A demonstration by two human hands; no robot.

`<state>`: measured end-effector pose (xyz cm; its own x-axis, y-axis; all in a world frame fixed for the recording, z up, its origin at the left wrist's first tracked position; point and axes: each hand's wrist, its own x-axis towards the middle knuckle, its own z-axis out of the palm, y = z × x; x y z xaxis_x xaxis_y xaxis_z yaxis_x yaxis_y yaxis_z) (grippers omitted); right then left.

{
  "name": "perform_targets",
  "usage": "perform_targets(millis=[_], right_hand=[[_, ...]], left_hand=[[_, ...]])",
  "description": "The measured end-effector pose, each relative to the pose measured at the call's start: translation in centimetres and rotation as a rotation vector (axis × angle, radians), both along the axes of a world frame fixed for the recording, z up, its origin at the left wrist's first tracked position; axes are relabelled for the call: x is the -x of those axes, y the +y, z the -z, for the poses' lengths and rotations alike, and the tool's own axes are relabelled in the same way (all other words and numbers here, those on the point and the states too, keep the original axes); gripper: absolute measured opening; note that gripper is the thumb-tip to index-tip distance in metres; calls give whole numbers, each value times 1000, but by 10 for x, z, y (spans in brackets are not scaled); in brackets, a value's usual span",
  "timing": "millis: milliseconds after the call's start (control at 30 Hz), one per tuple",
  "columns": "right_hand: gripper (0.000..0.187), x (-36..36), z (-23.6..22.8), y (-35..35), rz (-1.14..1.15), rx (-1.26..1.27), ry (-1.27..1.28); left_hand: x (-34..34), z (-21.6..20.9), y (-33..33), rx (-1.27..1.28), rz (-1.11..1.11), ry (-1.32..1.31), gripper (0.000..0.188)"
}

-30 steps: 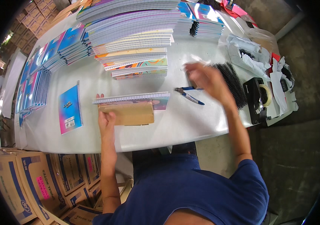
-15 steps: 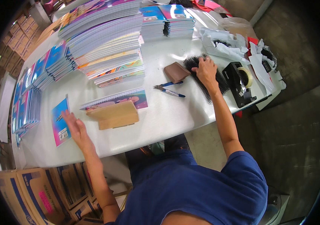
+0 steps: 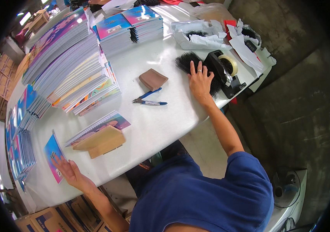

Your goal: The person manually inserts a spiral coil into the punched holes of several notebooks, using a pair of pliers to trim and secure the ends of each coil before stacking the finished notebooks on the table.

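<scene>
The left hand [image 3: 69,172] lies open on a near-left notebook [image 3: 53,154]; the right hand [image 3: 200,81] presses flat on black combs [image 3: 188,62], far right.

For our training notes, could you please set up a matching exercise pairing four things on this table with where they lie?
1 pliers
2 tape dispenser
3 wooden block
4 blue notebook

a under the left hand's fingertips
b right of the right hand
c on a spiral notebook
d table middle, beside a brown pad

Pairs: 1-d, 2-b, 3-c, 4-a
</scene>
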<state>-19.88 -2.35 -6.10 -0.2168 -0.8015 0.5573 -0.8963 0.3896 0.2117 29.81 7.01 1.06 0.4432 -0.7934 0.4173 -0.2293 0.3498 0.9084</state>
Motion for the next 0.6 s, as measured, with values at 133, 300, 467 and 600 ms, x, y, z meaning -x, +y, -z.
perform_targets(millis=[133, 300, 467, 600], right_hand=[[58, 24, -6, -15, -42, -6, 39], [45, 37, 1, -28, -38, 64, 71], [15, 20, -20, -38, -228, 63, 0], [9, 6, -39, -39, -218, 48, -373]], left_hand=[[-1, -4, 7, -26, -37, 19, 66], [-23, 4, 20, -17, -54, 82, 63], [-21, -4, 24, -70, -54, 164, 61], [-4, -20, 19, -5, -44, 98, 58]])
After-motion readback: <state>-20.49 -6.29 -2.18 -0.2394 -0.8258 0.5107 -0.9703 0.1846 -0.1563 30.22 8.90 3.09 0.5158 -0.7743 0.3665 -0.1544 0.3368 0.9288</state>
